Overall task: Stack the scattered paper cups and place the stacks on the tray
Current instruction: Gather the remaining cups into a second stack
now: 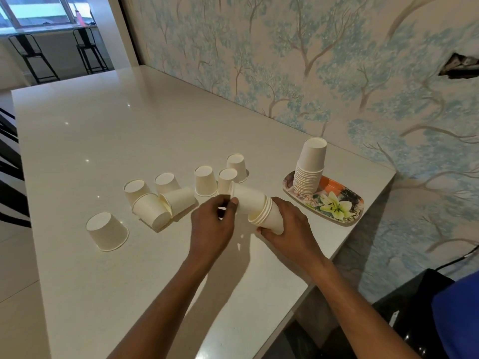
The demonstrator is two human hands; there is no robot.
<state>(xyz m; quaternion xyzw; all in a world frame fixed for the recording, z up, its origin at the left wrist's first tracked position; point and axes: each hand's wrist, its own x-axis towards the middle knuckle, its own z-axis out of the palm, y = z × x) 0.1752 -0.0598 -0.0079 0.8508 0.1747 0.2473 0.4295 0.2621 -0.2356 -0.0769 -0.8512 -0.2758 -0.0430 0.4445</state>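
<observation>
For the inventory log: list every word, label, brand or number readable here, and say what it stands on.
None can be read.
Paper cups, such as the stack on the tray: plain white, no print visible.
Tray: flower picture only, no lettering.
Wallpaper: tree pattern, no text.

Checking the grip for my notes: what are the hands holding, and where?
A short cup stack, tilted: right hand grips its rim end, left hand fingers touch its base end.

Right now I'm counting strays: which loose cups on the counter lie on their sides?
The two touching cups left of the hands lie tipped over; the other loose ones stand upside down.
</observation>
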